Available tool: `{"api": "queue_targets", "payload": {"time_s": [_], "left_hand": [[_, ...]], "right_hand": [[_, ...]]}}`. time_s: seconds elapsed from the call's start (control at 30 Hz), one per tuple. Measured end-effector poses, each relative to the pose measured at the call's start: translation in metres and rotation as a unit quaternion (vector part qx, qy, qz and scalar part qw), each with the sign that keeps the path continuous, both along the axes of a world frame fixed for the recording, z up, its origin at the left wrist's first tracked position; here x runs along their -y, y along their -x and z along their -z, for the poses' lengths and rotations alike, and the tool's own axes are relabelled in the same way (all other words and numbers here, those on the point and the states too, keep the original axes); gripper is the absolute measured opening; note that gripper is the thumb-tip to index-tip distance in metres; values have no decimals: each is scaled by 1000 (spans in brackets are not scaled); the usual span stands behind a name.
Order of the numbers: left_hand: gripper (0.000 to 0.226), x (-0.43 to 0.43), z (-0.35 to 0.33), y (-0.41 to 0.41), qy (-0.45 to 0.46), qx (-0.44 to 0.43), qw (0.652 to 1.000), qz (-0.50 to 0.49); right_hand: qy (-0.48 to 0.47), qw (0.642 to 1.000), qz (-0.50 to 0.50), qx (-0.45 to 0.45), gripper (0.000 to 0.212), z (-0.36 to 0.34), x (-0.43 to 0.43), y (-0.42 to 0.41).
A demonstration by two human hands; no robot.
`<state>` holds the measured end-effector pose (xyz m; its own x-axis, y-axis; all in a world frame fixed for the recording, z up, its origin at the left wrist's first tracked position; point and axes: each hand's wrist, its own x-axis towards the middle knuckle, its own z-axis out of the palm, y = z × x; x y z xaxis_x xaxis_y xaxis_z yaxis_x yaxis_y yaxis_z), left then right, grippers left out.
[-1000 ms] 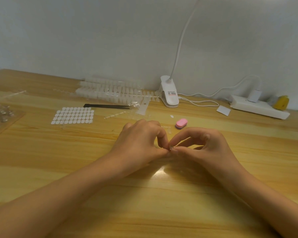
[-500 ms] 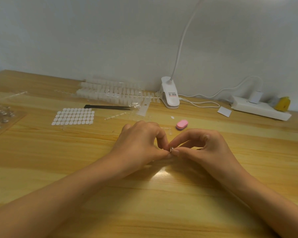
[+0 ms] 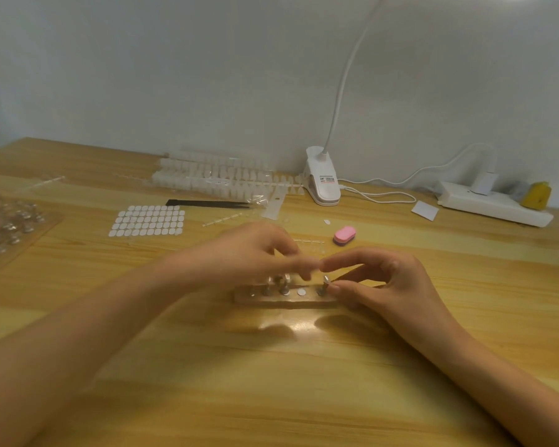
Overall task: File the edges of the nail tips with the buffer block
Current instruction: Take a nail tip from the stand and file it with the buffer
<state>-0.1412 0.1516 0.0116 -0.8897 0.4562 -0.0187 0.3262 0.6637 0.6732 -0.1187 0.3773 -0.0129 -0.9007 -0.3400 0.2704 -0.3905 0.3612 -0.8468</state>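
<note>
A pink oval buffer block [image 3: 344,235] lies on the desk behind my hands, untouched. In front of me sits a clear holder strip [image 3: 271,298] with several small metal pegs standing in it. My right hand [image 3: 378,279] pinches the rightmost metal peg [image 3: 325,283] with its thumb, the index finger stretched out above it. My left hand [image 3: 249,253] hovers over the strip's left pegs, blurred by motion, its fingertips meeting my right index finger. Whether it holds anything is unclear. Strips of clear nail tips [image 3: 223,179] lie at the back.
A sheet of white sticky tabs [image 3: 147,221] and black tweezers [image 3: 207,204] lie left of centre. A plastic tray with metal pegs [image 3: 10,227] sits far left. A lamp clamp [image 3: 323,180], a power strip [image 3: 494,206] and a yellow object [image 3: 536,195] line the wall.
My hands were pinched together low over the desk. The left hand has since lifted and blurred, uncovering the holder strip, while the right hand stays at the rightmost peg.
</note>
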Motion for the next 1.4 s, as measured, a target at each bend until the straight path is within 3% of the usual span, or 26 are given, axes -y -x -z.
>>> {"api": "queue_targets", "payload": {"time_s": [0.03,0.13,0.23,0.4,0.6,0.87,1.03,1.2,1.4], "left_hand": [[46,9,-1,3,-22,8,1000,10],[11,25,8,13,-12,-76,997,9],[22,28,21,20,11,-103,994,38],[18,30,29,23,-23,-93,994,57],[22,37,20,22,-29,-8,993,113],[23,29,29,20,-64,-67,992,91],[16,27,34,20,-167,-30,984,54],[21,34,31,20,-172,-40,983,47],[18,39,32,21,-159,-67,985,12]], "right_hand": [[4,1000,-3,8,28,-1,-1,1],[28,999,-11,35,26,-2,-4,5],[47,998,-16,48,20,-5,-3,7],[14,999,-17,42,20,-14,-3,13],[-74,992,-57,80,15,-25,7,20],[-201,978,-61,10,22,-22,31,15],[-172,979,-12,-110,20,-17,39,13],[-151,977,-10,-148,21,-27,38,11],[-282,947,-15,-151,21,-33,34,-2]]}}
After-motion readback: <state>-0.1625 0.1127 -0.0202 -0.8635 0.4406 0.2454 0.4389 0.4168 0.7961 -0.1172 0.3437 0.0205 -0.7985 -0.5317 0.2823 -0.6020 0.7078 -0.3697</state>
